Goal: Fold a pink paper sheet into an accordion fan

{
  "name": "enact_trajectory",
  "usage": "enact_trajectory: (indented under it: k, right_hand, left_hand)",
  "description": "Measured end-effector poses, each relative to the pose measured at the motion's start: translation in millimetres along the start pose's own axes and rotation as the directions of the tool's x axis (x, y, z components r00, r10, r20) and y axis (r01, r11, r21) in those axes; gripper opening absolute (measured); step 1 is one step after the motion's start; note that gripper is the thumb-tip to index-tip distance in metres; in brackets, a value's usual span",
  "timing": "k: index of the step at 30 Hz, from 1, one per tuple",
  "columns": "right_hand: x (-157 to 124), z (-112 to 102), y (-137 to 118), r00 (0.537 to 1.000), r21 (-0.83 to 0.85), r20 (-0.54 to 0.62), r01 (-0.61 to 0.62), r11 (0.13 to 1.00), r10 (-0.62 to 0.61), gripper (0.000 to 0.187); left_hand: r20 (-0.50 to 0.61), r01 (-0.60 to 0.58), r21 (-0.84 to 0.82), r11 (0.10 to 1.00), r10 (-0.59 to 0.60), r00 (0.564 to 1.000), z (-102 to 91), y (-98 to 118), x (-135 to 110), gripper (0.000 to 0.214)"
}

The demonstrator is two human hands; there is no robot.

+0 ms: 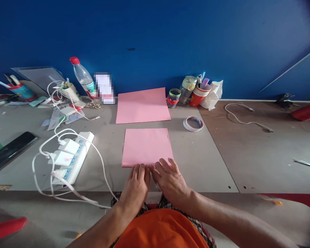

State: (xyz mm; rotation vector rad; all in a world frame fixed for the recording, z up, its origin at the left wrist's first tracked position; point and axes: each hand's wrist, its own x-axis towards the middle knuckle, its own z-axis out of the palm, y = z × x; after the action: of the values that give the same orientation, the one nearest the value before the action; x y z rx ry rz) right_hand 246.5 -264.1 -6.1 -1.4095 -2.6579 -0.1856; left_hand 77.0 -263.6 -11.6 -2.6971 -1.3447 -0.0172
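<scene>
A pink sheet of paper (pixel 147 144) lies flat on the grey table in front of me, with a narrow folded strip along its near edge. My left hand (pixel 138 181) has its fingers held together on that near edge, gripping the paper around its middle. Close beside it, my right hand (pixel 172 179) holds the same edge toward the right corner, its fingers slightly fanned over the paper. The two hands almost meet at the thumbs, which are partly hidden. Behind this sheet, a second pink sheet (pixel 143 106) leans slightly up against the blue wall.
To the left are a white power strip (pixel 80 156) with looping cables, a black phone (pixel 12 151) and a tilted bottle (pixel 84 79). Tape rolls (pixel 193 124), a red paper cup (pixel 196 96) and a clear bottle (pixel 188 90) stand right. Scissors (pixel 307 164) lie far right.
</scene>
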Motion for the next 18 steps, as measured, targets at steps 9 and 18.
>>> enact_trajectory:
  k: [9,18]
  right_hand:
    - [-6.8,7.0,3.6,0.999,-0.011,-0.006,0.037,0.999,-0.037,0.040]
    - [-22.2,3.0,17.0,1.000,-0.014,0.011,0.019,1.000,-0.019,0.040]
  left_hand:
    - [0.038,0.018,-0.028,0.999,-0.017,0.999,-8.8,-2.0,0.1,0.046]
    - [-0.009,0.021,-0.097,0.995,-0.022,1.000,-5.3,-8.1,-2.4,0.039]
